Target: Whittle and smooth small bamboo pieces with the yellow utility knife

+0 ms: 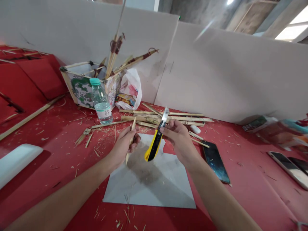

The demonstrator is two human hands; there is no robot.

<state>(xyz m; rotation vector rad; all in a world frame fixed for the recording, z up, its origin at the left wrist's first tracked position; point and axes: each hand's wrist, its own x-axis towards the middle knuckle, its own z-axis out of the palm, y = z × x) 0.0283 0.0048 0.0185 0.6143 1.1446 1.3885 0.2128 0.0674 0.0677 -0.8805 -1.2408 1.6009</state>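
Note:
My left hand (pixel 125 143) is closed around a short pale bamboo strip (pixel 133 125) with a pointed upper end; its lower end pokes out below the fingers. In my right hand (pixel 176 134) is a yellow and black utility knife (pixel 156 141), pinched near its slider, with the metal blade pointing up and away. Knife and strip are apart. Both hands are above a white sheet (pixel 156 192) with a torn far edge, lying on the red table covering (pixel 79 199).
Bamboo sticks (pixel 180 118) lie beyond the hands. At the back left are a water bottle (pixel 103 109), a decorated box (pixel 81 89) of sticks and a plastic bag (pixel 134 86). A dark phone (pixel 216 163) lies to the right. Shavings are scattered around.

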